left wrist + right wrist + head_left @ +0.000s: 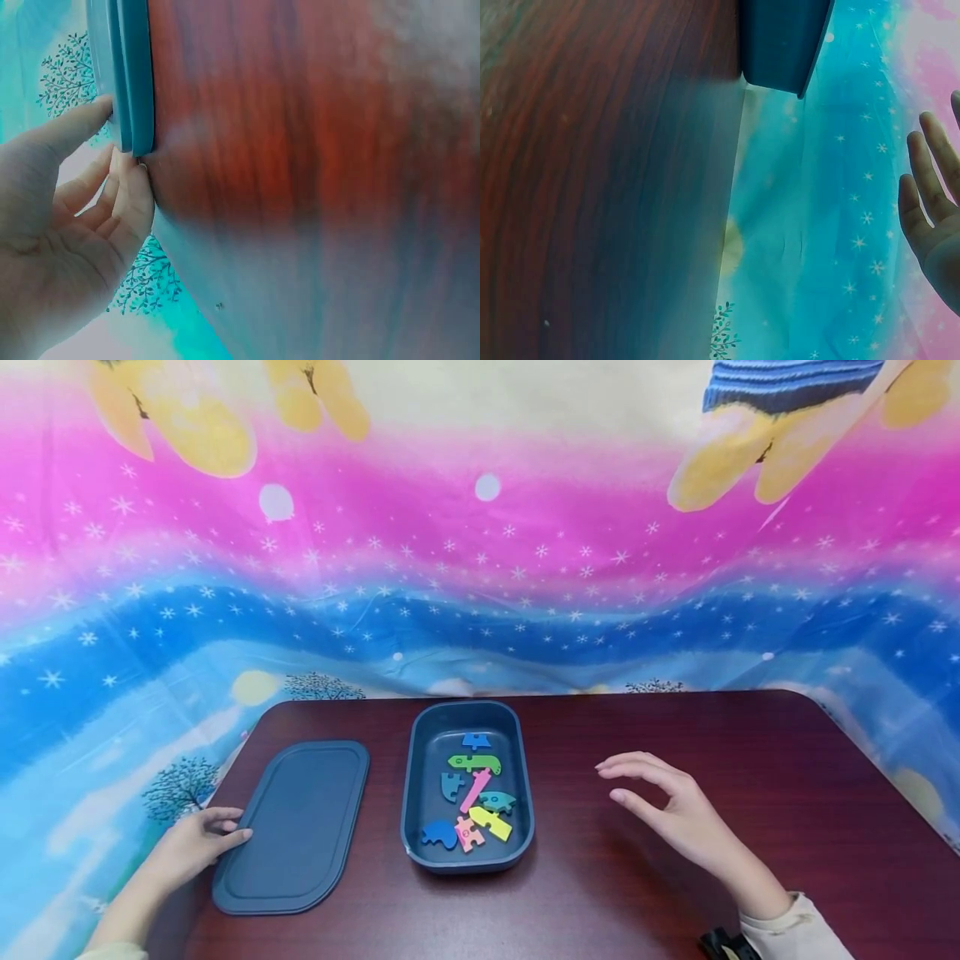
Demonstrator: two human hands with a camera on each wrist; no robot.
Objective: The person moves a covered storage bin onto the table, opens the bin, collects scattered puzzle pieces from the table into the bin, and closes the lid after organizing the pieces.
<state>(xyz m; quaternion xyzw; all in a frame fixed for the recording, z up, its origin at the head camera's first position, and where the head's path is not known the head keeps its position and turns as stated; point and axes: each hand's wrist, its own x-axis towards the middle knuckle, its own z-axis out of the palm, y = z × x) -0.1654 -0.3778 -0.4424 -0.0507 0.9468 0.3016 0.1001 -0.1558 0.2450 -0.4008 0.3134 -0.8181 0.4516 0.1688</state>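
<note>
My left hand [197, 845] is at the left edge of a dark blue-grey lid [296, 827], pinching it with the thumb over the rim. In the left wrist view, the thumb meets one side of the lid [133, 75] and the fingertips lie at its edge. Right of the lid stands a matching rectangular box [528, 802] without a cover. Inside it lie several colourful puzzle pieces, among them a green one [472, 763], a yellow one [491, 824] and a blue one [439, 834]. My right hand [671, 806] is raised above the table, right of the box, fingers relaxed and holding nothing.
The dark red-brown wooden table [600, 902] has rounded far corners. Behind it hangs a printed cloth [480, 593] in pink and blue with snowflakes, close along the table's far edge. A black object [727, 946] shows beside the right sleeve.
</note>
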